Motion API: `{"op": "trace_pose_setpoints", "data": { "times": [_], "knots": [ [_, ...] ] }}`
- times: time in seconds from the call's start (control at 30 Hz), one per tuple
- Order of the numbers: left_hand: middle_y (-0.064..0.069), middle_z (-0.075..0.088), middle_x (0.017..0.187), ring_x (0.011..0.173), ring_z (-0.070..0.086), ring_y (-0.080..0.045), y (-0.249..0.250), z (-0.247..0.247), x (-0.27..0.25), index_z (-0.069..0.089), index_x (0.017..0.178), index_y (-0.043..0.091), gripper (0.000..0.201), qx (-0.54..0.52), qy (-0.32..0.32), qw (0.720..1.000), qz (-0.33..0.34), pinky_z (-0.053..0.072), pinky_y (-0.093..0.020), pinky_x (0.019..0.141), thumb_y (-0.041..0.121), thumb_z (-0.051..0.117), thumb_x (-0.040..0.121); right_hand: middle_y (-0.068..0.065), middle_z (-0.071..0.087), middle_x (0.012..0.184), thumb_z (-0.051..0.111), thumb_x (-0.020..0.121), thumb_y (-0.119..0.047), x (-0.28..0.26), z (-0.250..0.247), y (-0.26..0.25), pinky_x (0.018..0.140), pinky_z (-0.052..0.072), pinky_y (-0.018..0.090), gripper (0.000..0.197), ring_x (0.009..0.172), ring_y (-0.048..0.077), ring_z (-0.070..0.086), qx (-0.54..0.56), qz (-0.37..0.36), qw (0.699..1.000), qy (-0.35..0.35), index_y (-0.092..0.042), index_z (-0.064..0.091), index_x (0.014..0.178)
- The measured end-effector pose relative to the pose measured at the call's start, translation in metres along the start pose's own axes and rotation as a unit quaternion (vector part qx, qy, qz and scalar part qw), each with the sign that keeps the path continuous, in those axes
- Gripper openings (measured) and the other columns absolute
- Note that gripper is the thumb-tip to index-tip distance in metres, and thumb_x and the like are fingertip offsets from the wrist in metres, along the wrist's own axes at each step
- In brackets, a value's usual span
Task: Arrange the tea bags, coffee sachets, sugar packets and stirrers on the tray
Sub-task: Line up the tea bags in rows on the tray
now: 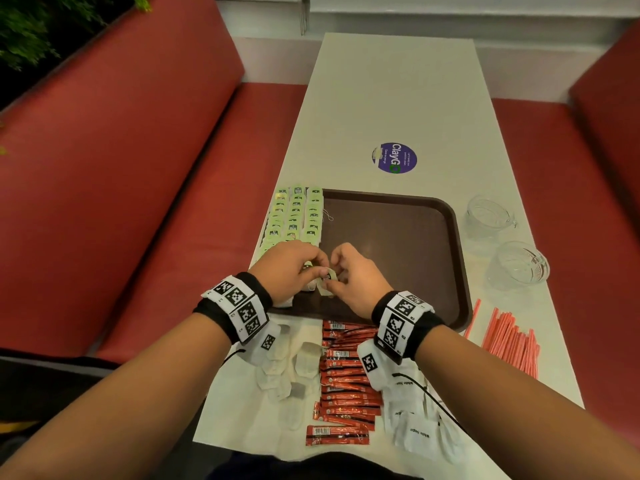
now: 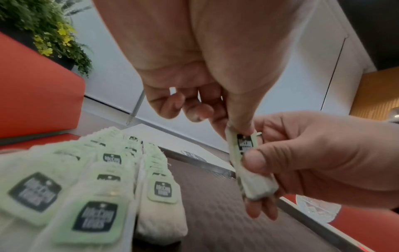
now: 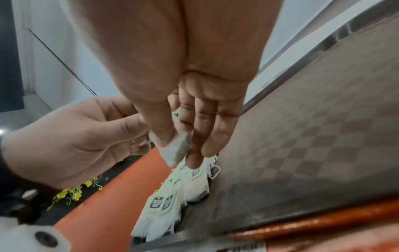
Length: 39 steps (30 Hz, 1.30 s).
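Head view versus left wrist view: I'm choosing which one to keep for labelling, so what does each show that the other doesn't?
Only the head view shows the coffee sachets, sugar packets and stirrers lying on the table off the tray, plus two glass cups.

Only the left wrist view shows the printing on the tea bag tags up close, and a plant.

Both show the left hand and right hand pinching one tea bag above the brown tray, beside the tea bag rows.
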<state>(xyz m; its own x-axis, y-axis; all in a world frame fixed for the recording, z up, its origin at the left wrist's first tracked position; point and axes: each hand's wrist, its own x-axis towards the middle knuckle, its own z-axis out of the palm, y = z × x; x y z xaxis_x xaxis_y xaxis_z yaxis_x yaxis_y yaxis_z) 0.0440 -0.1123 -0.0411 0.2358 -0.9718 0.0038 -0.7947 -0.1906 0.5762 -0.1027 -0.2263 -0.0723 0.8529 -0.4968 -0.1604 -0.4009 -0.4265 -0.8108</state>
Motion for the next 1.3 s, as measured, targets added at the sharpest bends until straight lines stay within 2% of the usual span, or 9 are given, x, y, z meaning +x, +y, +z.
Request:
{"op": "trace_pose_setpoints", "data": {
  "times": [0.3,0.37,0.47,0.53,0.67,0.8,0.93,1.07,1.3],
  "knots": [
    [0.008,0.064,0.076,0.070,0.058,-0.010,-0.019,-0.003,-0.004,0.062,0.095,0.026,0.005,-0.007,-0.011,0.997,-0.079,0.049,-0.030,0.069,0.026,0.059,0.098,-0.006,0.065,0.093,0.077,0.085,-0.031,-0.004,0.002,0.000,0.074,0.053,0.032,0.049,0.077,0.011,0.063,-0.050,0.002,0.997,-0.050,-0.024,0.043,0.119],
    [0.009,0.066,0.080,0.076,0.060,-0.013,-0.026,-0.003,-0.002,0.062,0.093,0.028,0.005,0.035,-0.060,0.992,-0.101,0.051,-0.035,0.074,0.029,0.059,0.097,-0.008,0.065,0.094,0.074,0.087,-0.034,-0.008,0.001,0.002,0.078,0.053,0.034,0.040,0.080,0.011,0.061,-0.096,0.000,0.993,-0.074,-0.024,0.049,0.116],
    [0.011,0.064,0.083,0.076,0.057,-0.010,-0.031,0.002,0.003,0.063,0.094,0.028,0.004,0.080,-0.132,0.980,-0.126,0.044,-0.027,0.069,0.029,0.061,0.097,-0.009,0.065,0.095,0.072,0.088,-0.037,-0.015,0.001,0.001,0.084,0.052,0.035,0.027,0.087,0.012,0.061,-0.153,-0.011,0.982,-0.112,-0.023,0.059,0.108],
    [0.011,0.064,0.084,0.075,0.056,-0.009,-0.033,0.007,0.008,0.066,0.094,0.026,0.004,0.083,-0.122,0.980,-0.134,0.039,-0.025,0.066,0.027,0.063,0.096,-0.009,0.065,0.093,0.072,0.088,-0.036,-0.019,0.002,-0.003,0.082,0.053,0.034,0.024,0.087,0.013,0.062,-0.167,-0.021,0.977,-0.133,-0.023,0.062,0.105],
    [0.000,0.061,0.100,0.093,0.058,-0.019,-0.036,0.015,0.020,0.070,0.095,0.021,0.007,0.084,-0.072,0.984,-0.142,0.042,-0.029,0.078,0.025,0.071,0.090,-0.008,0.066,0.090,0.073,0.086,-0.036,-0.025,0.008,-0.010,0.079,0.052,0.032,0.021,0.084,0.012,0.060,-0.199,-0.055,0.961,-0.184,-0.023,0.067,0.101],
    [0.006,0.058,0.085,0.080,0.059,-0.018,-0.033,0.023,0.020,0.059,0.098,0.026,0.025,0.108,-0.025,0.976,-0.190,0.040,-0.030,0.065,0.041,0.073,0.085,-0.007,0.066,0.095,0.071,0.086,-0.040,-0.033,0.017,-0.014,0.084,0.050,0.035,0.024,0.095,0.016,0.055,-0.244,-0.087,0.939,-0.228,-0.025,0.071,0.105],
    [0.002,0.060,0.081,0.074,0.057,-0.020,-0.022,0.038,0.019,0.052,0.095,0.023,0.036,0.180,-0.066,0.960,-0.205,0.046,-0.032,0.063,0.055,0.066,0.085,-0.005,0.066,0.098,0.070,0.086,-0.044,-0.037,0.024,-0.016,0.085,0.049,0.039,0.023,0.098,0.020,0.052,-0.301,-0.104,0.913,-0.254,-0.028,0.073,0.102],
    [-0.004,0.064,0.090,0.076,0.059,-0.024,-0.021,0.039,0.021,0.052,0.096,0.020,0.029,0.197,-0.093,0.951,-0.219,0.052,-0.034,0.067,0.043,0.065,0.085,-0.004,0.066,0.103,0.071,0.084,-0.046,-0.039,0.031,-0.016,0.088,0.047,0.041,0.026,0.103,0.021,0.051,-0.334,-0.106,0.900,-0.258,-0.032,0.074,0.106],
    [0.008,0.060,0.072,0.070,0.056,-0.014,-0.019,0.018,-0.003,0.054,0.090,0.028,0.024,0.118,-0.056,0.975,-0.177,0.039,-0.029,0.059,0.051,0.061,0.090,0.001,0.053,0.121,0.073,0.083,-0.042,-0.042,0.040,-0.020,0.091,0.042,0.041,0.032,0.112,0.024,0.046,-0.369,-0.132,0.884,-0.256,-0.035,0.070,0.114]
  ]
}}
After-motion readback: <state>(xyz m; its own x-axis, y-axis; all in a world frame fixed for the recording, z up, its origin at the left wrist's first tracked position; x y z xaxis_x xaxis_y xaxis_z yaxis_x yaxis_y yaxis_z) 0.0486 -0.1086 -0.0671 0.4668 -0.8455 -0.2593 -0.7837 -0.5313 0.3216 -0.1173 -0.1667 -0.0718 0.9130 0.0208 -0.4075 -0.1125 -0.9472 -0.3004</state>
